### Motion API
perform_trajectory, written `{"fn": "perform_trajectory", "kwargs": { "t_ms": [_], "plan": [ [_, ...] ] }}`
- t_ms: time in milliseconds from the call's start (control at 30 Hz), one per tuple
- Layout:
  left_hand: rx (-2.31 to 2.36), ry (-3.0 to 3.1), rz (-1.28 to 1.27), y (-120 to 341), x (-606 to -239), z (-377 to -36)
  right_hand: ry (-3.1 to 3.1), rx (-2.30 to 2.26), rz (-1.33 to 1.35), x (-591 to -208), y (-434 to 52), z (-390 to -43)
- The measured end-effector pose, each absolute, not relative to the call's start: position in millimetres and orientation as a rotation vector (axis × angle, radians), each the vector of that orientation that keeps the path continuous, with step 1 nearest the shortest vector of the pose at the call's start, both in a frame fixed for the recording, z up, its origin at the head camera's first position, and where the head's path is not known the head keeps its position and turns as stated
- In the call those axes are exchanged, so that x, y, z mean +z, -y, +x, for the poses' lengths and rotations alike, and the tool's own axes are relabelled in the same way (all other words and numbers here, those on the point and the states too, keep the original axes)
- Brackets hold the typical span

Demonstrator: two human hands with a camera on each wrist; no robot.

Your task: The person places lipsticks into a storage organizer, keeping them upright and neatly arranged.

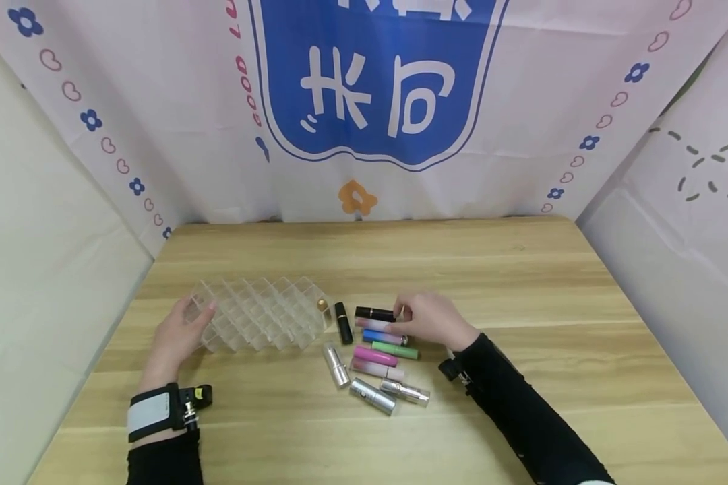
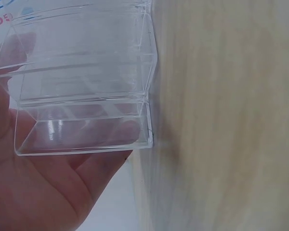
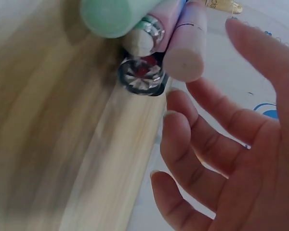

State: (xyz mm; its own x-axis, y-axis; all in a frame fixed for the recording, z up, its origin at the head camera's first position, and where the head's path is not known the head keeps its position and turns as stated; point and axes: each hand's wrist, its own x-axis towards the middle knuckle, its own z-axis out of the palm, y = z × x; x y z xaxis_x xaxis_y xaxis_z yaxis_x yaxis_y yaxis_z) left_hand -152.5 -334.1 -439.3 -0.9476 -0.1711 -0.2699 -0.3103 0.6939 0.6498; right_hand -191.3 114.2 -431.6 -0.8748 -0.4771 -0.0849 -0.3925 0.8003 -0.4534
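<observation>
Left hand (image 1: 178, 337) sits flat against the near-left corner of the clear rack (image 1: 261, 313), fingers straight and a little apart, palm cupping the outer wall. From the left wrist view that palm (image 2: 43, 187) shows right through the rack's (image 2: 86, 77) see-through cells, pressed to the plastic, and the rack stands on the table (image 2: 221, 120).

Right hand (image 1: 427, 318) hovers at the right end of the lipstick row, just right of the rack. Fingers are loose and spread, gently curled, clamped on nothing. In the right wrist view the fingers (image 3: 202, 130) hang open just beside the tube ends: a green cap (image 3: 116, 17), a pale pink tube (image 3: 188, 43) and a shiny faceted base (image 3: 140, 74), none of them gripped.

The row, right of the rack: a black tube (image 1: 374, 313) farthest back, then a pale pink one (image 1: 373, 325), a blue one (image 1: 381, 335), a green one (image 1: 396, 349), a bright pink one (image 1: 375, 356) and a light pink one (image 1: 376, 368) nearest.

Another black lipstick (image 1: 342, 322) lies just beside the rack's right edge. Three silver tubes lie in front of the row: one (image 1: 336, 364) below the rack's right corner, two more (image 1: 372, 395) (image 1: 405, 391) further right. A gold cap (image 1: 322, 304) shows inside the rack's right end.
</observation>
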Motion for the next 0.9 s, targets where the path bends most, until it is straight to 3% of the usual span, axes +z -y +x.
{"fn": "perform_trajectory", "kwargs": {
  "t_ms": [900],
  "plan": [
    [1.114,-2.696,-0.41,334,-441,-152,-2.744,-0.691,-0.709,-444,-122,-184]
  ]
}}
